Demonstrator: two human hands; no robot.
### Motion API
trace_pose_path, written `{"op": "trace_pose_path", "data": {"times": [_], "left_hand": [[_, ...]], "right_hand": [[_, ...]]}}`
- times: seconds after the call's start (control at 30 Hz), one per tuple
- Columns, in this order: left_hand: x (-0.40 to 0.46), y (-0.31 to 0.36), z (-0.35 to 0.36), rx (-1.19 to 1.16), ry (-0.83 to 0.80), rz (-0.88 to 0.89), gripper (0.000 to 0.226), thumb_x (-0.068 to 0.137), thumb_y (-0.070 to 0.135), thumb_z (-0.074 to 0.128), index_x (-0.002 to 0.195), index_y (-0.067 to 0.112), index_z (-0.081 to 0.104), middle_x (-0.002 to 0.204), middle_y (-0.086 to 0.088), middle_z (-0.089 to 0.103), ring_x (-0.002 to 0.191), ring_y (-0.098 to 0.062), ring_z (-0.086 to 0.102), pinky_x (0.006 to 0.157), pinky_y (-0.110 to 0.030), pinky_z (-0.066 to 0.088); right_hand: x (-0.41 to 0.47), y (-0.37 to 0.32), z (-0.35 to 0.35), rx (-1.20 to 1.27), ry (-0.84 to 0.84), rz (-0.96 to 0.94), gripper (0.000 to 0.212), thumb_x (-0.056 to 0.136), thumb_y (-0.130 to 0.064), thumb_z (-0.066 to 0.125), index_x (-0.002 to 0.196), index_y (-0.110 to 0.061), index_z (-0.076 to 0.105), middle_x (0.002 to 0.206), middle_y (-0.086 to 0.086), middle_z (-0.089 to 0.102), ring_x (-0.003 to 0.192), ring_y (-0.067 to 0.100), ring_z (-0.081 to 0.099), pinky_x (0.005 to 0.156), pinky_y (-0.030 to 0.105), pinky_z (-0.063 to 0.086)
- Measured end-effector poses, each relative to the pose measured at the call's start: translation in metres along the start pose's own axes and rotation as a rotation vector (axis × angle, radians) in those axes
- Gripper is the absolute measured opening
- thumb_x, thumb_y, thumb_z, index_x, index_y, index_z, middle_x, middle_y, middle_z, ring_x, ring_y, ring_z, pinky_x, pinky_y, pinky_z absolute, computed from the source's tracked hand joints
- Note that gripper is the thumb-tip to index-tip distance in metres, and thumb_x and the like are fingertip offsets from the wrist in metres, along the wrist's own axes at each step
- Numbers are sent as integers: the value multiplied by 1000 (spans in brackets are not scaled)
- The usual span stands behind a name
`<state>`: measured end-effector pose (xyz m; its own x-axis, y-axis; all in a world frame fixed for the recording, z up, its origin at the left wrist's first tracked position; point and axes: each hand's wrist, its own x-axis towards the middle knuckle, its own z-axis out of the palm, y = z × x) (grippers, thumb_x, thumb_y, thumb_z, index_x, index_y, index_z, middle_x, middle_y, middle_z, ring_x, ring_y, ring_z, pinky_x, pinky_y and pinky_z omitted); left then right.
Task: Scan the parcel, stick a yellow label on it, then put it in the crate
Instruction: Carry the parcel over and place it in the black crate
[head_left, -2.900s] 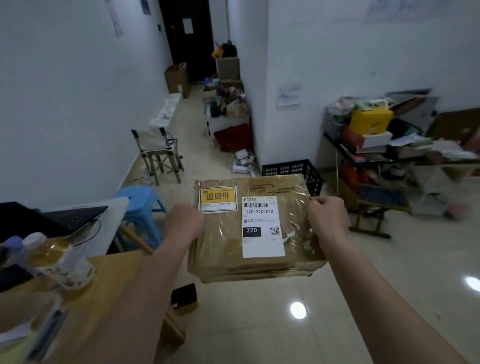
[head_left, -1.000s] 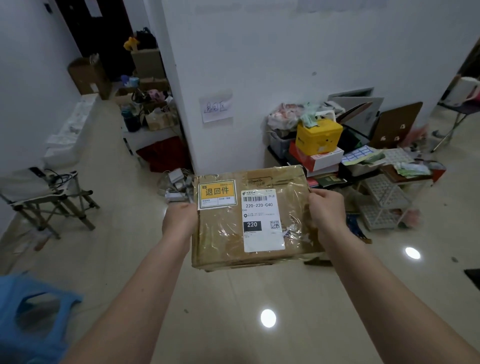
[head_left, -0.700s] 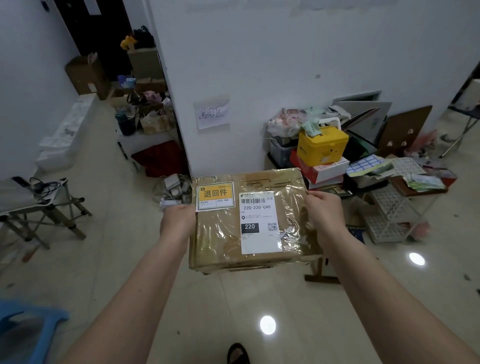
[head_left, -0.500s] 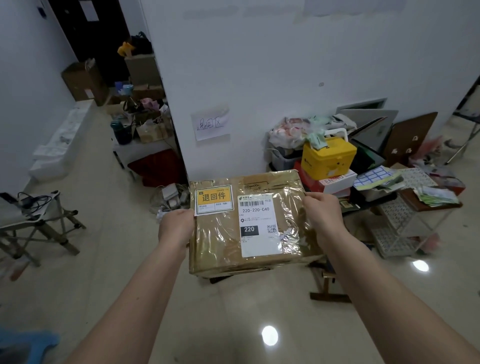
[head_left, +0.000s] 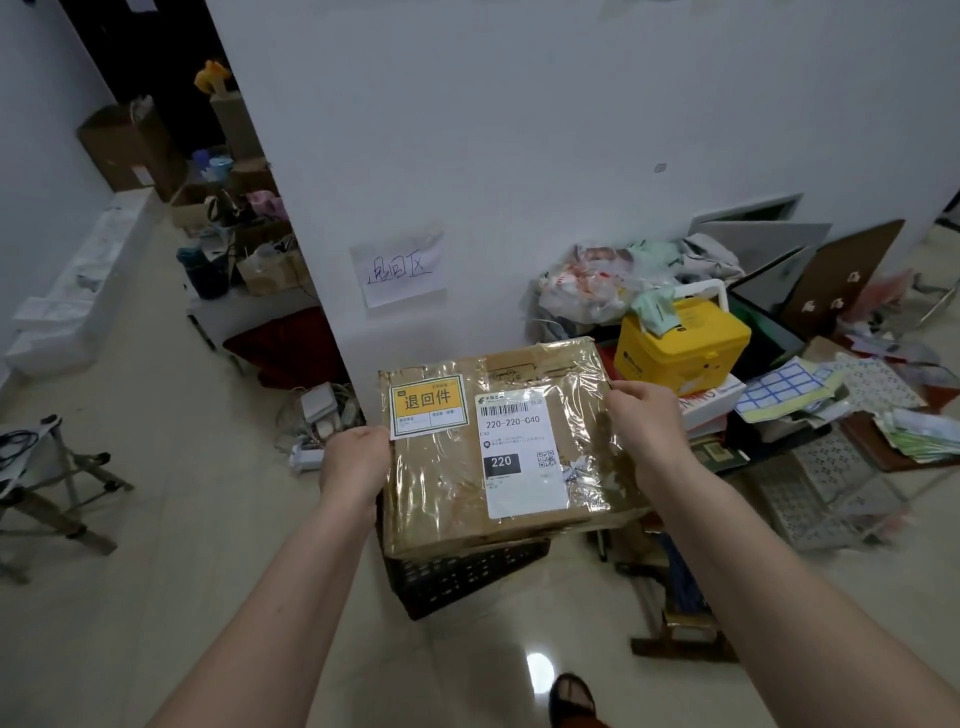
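A brown cardboard parcel (head_left: 441, 488) wrapped in clear tape is held level in front of me. My left hand (head_left: 353, 460) grips its left edge and my right hand (head_left: 644, 431) grips its right edge. A yellow label (head_left: 427, 404) is stuck on its top left corner, and a white shipping label (head_left: 519, 452) with a barcode sits at the centre. Directly beneath the parcel, a black plastic crate (head_left: 462, 577) stands on the floor by the wall; only its near wall shows, the rest is hidden by the parcel.
A white wall with a handwritten paper sign (head_left: 400, 270) stands just behind the crate. To the right is a cluttered low rack with a yellow box (head_left: 680, 345), papers and bags. A folding stool (head_left: 52, 483) stands left. Cables and a power strip (head_left: 317, 426) lie left of the crate.
I have walked closer to the wall with the parcel in both hands. The black crate has come into view under the parcel, and the parcel sits lower over it.
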<state>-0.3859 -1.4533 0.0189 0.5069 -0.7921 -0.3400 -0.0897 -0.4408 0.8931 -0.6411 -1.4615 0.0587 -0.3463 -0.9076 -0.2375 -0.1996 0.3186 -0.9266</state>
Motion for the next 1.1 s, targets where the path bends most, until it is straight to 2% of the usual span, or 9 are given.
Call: {"op": "trace_pose_path", "data": {"times": [0.13, 0.3, 0.37, 0.43, 0.5, 0.67, 0.87, 1.03, 1.1], "left_hand": [[35, 12, 30, -15, 20, -29, 23, 82, 17, 50, 68, 11, 68, 73, -13, 65, 69, -25, 53, 67, -35, 40], [78, 22, 63, -7, 120, -82, 19, 79, 19, 55, 64, 13, 65, 71, -10, 64, 68, -24, 54, 66, -36, 43], [93, 24, 70, 6, 140, -111, 15, 77, 19, 57, 66, 14, 66, 75, -11, 67, 69, -26, 56, 72, -41, 51], [107, 24, 74, 10, 145, -138, 17, 77, 21, 56, 64, 14, 64, 76, -13, 66, 68, -25, 54, 73, -42, 51], [123, 24, 77, -5, 164, -147, 21, 79, 24, 56, 63, 14, 65, 76, -13, 66, 67, -25, 55, 70, -39, 48], [171, 32, 82, -50, 196, -191, 30, 82, 35, 53, 75, 13, 71, 85, -14, 72, 75, -30, 63, 83, -47, 52], [243, 42, 85, -8, 137, -208, 31, 82, 38, 50, 72, 15, 67, 86, -13, 72, 87, -37, 66, 86, -51, 52], [298, 45, 95, -17, 67, -296, 39, 73, 43, 51, 77, 10, 72, 88, -11, 73, 91, -34, 67, 89, -50, 53], [314, 41, 101, -19, 58, -305, 33, 76, 41, 53, 74, 13, 71, 85, -9, 73, 88, -32, 68, 89, -49, 53]], "right_hand": [[59, -5, 12, -8, -61, 9, 23, 88, -27, 54, 105, -18, 68, 93, 6, 72, 89, 29, 68, 85, 53, 54], [130, -12, 31, -45, -121, -10, 11, 86, -27, 56, 84, -26, 67, 89, 4, 72, 86, 28, 68, 83, 53, 54], [151, -11, 43, -57, -137, 3, 16, 87, -27, 56, 95, -22, 69, 91, 4, 72, 87, 27, 68, 83, 52, 55], [169, -10, 55, -60, -158, 32, 24, 87, -28, 57, 105, -17, 68, 93, 4, 72, 87, 26, 68, 83, 51, 55], [186, -9, 68, -63, -171, 60, 21, 86, -29, 58, 102, -20, 67, 95, 2, 71, 89, 25, 67, 85, 50, 55], [226, -13, 109, -41, -183, 107, 18, 80, -31, 61, 93, -22, 70, 92, 2, 73, 87, 25, 69, 84, 49, 56], [272, -25, 162, -63, -141, 153, 16, 80, -25, 59, 89, -20, 71, 85, 6, 74, 79, 29, 70, 77, 51, 58], [308, -25, 198, -66, -78, 161, 14, 82, -25, 61, 91, -21, 70, 84, 2, 74, 78, 23, 70, 78, 46, 58], [321, -18, 208, -53, -65, 160, 14, 83, -26, 62, 94, -21, 70, 85, -4, 72, 81, 17, 68, 79, 40, 57]]}}
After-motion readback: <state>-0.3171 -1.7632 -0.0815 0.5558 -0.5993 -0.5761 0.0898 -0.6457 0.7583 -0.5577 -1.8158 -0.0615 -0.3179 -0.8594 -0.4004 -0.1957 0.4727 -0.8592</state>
